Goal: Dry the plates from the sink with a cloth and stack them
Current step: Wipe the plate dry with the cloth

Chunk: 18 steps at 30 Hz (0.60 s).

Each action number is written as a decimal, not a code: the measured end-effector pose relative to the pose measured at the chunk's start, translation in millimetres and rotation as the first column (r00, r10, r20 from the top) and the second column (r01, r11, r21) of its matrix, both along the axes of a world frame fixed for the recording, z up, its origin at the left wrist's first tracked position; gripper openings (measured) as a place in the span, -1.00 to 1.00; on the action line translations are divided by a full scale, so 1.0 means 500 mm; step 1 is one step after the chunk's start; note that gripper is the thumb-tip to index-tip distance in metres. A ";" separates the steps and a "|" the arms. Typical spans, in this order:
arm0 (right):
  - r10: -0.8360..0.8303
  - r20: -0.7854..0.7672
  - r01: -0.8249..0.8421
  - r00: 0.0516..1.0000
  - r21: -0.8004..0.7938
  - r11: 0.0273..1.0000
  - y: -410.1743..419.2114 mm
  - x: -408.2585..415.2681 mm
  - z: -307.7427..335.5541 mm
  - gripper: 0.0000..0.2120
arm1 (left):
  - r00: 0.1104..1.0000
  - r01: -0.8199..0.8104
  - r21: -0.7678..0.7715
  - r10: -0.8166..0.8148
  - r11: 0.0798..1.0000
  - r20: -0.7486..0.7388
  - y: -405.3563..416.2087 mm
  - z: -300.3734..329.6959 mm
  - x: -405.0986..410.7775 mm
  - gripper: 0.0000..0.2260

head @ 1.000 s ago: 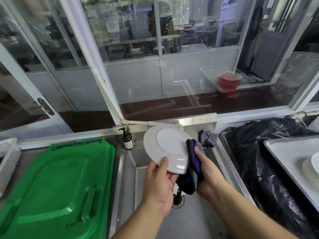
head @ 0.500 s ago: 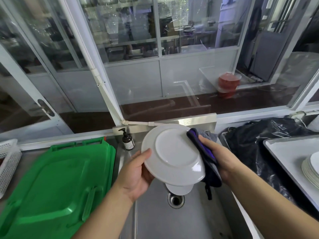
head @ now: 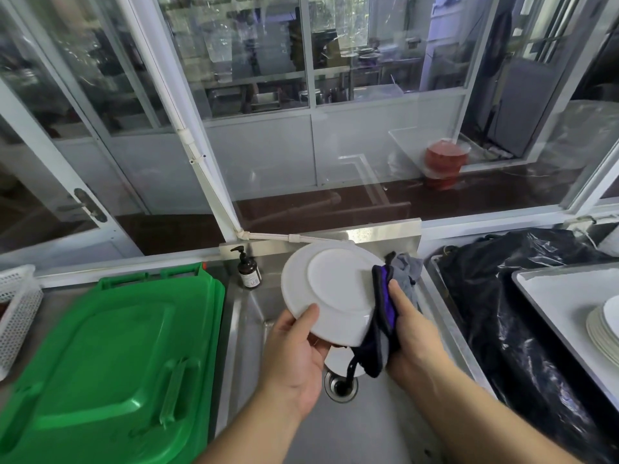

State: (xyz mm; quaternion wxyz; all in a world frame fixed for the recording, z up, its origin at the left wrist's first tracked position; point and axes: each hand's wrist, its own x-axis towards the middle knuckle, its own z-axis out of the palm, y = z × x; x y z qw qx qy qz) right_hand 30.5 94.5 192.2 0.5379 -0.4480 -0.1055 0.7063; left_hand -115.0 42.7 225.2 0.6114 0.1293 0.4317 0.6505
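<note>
Over the steel sink [head: 248, 316] I hold a white plate [head: 331, 289] tilted up, its underside facing me. My left hand [head: 294, 349] grips its lower left rim, thumb on the underside. My right hand [head: 412, 333] grips a dark cloth with a purple edge [head: 382, 316], folded over the plate's right rim. Another white plate [head: 338, 361] lies in the sink below, mostly hidden. A stack of white plates [head: 603, 326] sits on a white tray [head: 549, 296] at the far right.
A green plastic lid [head: 110, 356] covers the counter left of the sink. A brown pump bottle [head: 248, 272] stands at the sink's back left corner. A grey rag [head: 407, 267] lies at the back right. Black plastic bags [head: 502, 296] fill the right side. A white basket [head: 16, 306] is far left.
My right hand has slid the cloth down the plate's right rim from its top to its lower right. My left hand has shifted from the left rim to the lower rim.
</note>
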 end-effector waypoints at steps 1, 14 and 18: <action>0.013 0.006 -0.013 1.000 0.009 1.000 0.008 0.011 0.007 -0.43 | 1.000 0.027 -0.002 -0.027 1.000 0.008 0.000 0.001 -0.011 -0.80; -0.031 0.465 -0.007 0.885 0.080 0.997 0.032 0.001 0.081 -0.72 | 0.994 0.103 0.172 -0.107 0.980 0.019 0.015 0.032 -0.007 -0.77; -0.076 0.684 -0.085 0.725 0.198 0.976 -0.012 -0.031 0.059 -0.68 | 0.998 0.058 0.175 -0.054 0.983 -0.029 0.021 0.037 0.009 -0.70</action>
